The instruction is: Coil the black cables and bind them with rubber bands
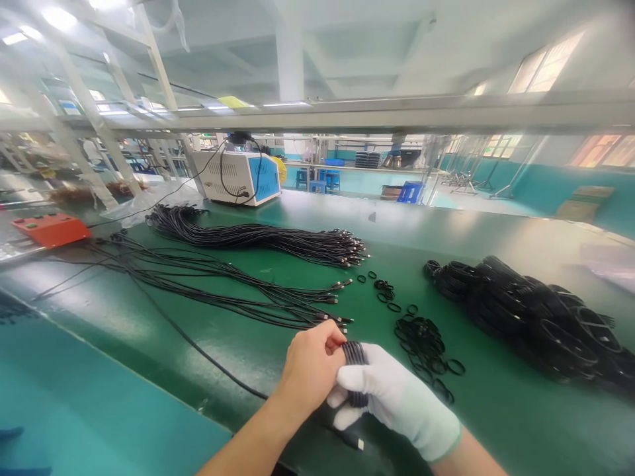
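Observation:
My left hand (307, 370), bare, and my right hand (391, 396), in a white glove, meet at the near edge of the green table (496, 416). Both are closed around a small coil of black cable (355, 370). A loose end of that cable with a plug (354, 441) hangs below my right hand. Small black rubber bands (426, 344) lie scattered just beyond my right hand. Straight black cables (223, 284) with plugs lie spread to the left of my hands.
A thick bundle of black cables (258, 237) lies further back. A heap of coiled cables (536, 314) sits at the right. A white and blue machine (238, 177) stands at the back, an orange box (49, 228) at far left.

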Demonstrator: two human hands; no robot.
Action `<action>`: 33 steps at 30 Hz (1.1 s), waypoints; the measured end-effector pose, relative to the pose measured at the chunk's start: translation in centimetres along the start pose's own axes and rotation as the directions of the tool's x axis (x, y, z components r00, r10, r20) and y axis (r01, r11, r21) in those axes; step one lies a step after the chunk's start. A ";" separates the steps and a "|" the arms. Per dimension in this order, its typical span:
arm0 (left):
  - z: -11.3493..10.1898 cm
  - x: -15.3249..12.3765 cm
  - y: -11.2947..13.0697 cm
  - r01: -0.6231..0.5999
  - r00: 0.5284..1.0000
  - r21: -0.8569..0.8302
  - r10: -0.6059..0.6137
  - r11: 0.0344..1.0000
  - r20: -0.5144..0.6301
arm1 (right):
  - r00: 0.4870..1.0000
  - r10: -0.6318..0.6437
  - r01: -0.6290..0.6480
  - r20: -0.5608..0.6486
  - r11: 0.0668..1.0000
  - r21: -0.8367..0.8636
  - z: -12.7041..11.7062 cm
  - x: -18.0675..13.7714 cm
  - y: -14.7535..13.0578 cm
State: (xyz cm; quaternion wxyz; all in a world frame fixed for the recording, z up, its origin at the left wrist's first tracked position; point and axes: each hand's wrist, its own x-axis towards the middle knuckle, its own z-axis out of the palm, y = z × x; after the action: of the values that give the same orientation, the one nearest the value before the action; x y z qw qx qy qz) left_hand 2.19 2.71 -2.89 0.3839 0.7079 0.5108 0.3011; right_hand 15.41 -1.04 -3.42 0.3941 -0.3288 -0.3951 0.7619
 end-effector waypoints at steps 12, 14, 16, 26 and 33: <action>-1.0 4.4 2.3 -0.238 0.956 0.124 0.210 0.963 0.205 | 0.843 -0.303 0.382 -0.445 0.919 0.099 -5.9 -5.2 -6.8; 0.8 5.6 2.8 -0.301 0.929 0.152 0.253 0.941 0.270 | 0.801 -0.342 0.423 -0.492 0.904 0.062 -7.2 -6.1 -7.5; 3.1 6.7 3.1 -0.332 0.910 0.150 0.275 0.931 0.309 | 0.791 -0.346 0.430 -0.504 0.901 0.058 -7.9 -6.2 -7.4; 6.1 9.8 2.4 -0.126 0.884 -0.060 0.140 0.990 0.446 | 0.766 -0.356 0.428 -0.535 0.903 0.012 -8.5 -3.7 -5.0; 2.3 6.3 2.6 0.254 0.866 -0.389 -0.029 0.885 0.499 | 0.738 -0.322 0.377 -0.593 0.926 -0.034 -6.8 -0.9 -3.8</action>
State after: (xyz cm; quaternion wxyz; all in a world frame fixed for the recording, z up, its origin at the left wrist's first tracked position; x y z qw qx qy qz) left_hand 7.20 7.71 -1.62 0.6702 0.6135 0.3695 0.1948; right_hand 22.69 2.00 -3.20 0.6469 -0.4506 -0.2739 0.5509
